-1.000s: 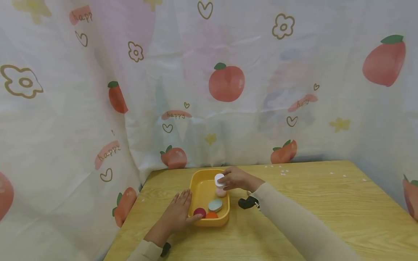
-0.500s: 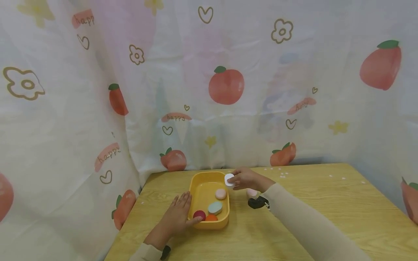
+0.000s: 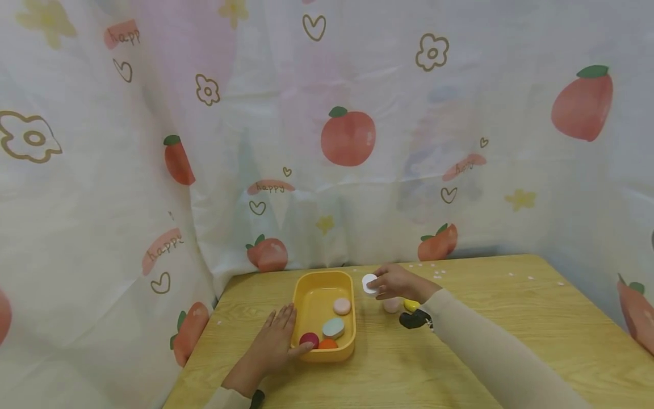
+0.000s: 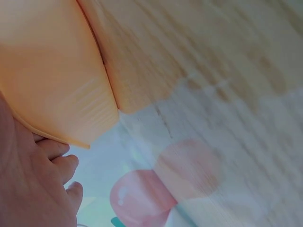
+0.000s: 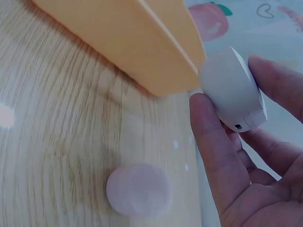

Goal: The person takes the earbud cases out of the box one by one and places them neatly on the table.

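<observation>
My right hand (image 3: pixel 397 282) holds a small white rounded case (image 5: pixel 232 87) with a dark slot in its edge, pinched between thumb and fingers. It is raised just right of a yellow plastic tub (image 3: pixel 352 318). My left hand (image 3: pixel 273 341) lies with straight fingers along the tub's left side, its thumb over the near rim. Inside the tub are a pale pink round piece (image 3: pixel 342 306), a pale green oval one (image 3: pixel 333 328), a crimson one (image 3: pixel 309 340) and an orange one (image 3: pixel 328 344). Below the right hand, a pale pink rounded piece (image 5: pixel 139 190) sits on the table.
A yellow object (image 3: pixel 411 305) shows partly behind the right wrist, near its black strap (image 3: pixel 415 319). Small white flecks (image 3: pixel 438 274) are scattered toward the wooden table's (image 3: pixel 490 318) back edge. A fruit-printed curtain (image 3: pixel 306 142) hangs behind and at the sides.
My right hand has carried the white case rightward, from over the tub to outside its right rim. The pink piece and yellow object on the table have come into view. My left hand stays at the tub.
</observation>
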`<state>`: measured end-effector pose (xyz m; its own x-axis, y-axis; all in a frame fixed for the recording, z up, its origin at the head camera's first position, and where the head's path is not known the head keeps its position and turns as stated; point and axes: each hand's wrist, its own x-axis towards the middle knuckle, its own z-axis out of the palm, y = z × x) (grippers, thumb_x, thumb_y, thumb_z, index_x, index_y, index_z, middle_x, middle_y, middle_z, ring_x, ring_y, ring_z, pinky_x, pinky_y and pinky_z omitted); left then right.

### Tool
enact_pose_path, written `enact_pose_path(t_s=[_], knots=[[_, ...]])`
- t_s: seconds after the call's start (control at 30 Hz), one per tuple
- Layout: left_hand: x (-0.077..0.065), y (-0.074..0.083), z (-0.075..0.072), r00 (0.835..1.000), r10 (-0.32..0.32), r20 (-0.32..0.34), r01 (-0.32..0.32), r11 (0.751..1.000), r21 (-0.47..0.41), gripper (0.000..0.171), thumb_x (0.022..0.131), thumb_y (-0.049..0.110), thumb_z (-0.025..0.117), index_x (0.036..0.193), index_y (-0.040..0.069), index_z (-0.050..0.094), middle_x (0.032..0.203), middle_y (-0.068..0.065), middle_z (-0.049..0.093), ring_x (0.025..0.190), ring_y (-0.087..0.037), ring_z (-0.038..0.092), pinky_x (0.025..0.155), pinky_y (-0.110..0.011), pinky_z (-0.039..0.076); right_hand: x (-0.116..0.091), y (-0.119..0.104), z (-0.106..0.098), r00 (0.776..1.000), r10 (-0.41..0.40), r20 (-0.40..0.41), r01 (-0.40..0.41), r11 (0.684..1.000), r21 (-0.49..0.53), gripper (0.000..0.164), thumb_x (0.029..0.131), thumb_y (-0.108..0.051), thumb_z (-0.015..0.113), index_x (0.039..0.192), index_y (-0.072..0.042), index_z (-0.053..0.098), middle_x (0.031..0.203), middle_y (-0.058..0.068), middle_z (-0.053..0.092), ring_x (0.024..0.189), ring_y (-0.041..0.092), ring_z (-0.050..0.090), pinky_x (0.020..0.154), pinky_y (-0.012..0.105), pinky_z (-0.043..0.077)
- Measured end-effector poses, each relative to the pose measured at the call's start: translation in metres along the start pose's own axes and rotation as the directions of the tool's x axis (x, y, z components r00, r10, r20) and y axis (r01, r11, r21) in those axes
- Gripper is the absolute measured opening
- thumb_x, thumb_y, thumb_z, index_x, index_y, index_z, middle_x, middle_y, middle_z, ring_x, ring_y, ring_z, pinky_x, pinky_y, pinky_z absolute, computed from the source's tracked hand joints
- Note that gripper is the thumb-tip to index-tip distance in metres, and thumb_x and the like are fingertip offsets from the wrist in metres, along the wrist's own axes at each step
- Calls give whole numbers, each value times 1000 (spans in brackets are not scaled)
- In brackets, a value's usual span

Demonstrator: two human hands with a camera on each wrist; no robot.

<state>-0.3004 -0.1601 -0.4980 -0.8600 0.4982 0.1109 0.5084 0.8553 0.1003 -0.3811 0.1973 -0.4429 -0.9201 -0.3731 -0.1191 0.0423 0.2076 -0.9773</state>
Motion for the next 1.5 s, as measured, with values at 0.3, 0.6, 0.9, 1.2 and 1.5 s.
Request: enact_pose_path(t_s=[0.3,0.6,0.9,1.2,1.5], knots=[[-1,2,-1,1000,2,-1,-2,1000,-10,96,93,71,36,152,-4,23,158,-17,20,146,-30,16,116,-51,8,-12,14,-18,999,13,-30,-14,1000,-17,31,90,-5,66,114,13,54,95,14,63,82,20,63,82,44,55],[-1,2,0,1000,-4,9,4,1000,-21,96,92,71,37,152,-3,22,158,-17,20,146,-29,16,116,-51,8,-22,25,-37,999,32,-33,-32,999,15,45,91,-5,66,125,18,47,107,20,61,92,24,64,85,46,53],[0,1,2,1000,-7,2,7,1000,-24,97,92,72,36,152,-3,22,159,-17,20,146,-29,15,116,-51,8,-28,33,-54,1000,18,-22,-18,1000,10,48,93,-6,63,129,19,43,111,20,60,95,25,63,88,47,52],[-1,1,-2,1000,-19,8,19,1000,-13,97,92,72,36,152,-3,23,158,-16,22,146,-28,16,116,-50,7,-32,34,-63,997,37,-64,-35,999,35,54,93,-5,63,134,19,38,113,20,59,96,22,64,89,48,51],[0,3,-2,999,-31,21,32,999,-24,96,92,71,37,153,-2,21,159,-15,20,146,-28,15,116,-51,7,-35,39,-74,996,52,-69,-48,997,57,48,93,-2,62,131,20,41,102,15,63,88,20,66,85,45,54]])
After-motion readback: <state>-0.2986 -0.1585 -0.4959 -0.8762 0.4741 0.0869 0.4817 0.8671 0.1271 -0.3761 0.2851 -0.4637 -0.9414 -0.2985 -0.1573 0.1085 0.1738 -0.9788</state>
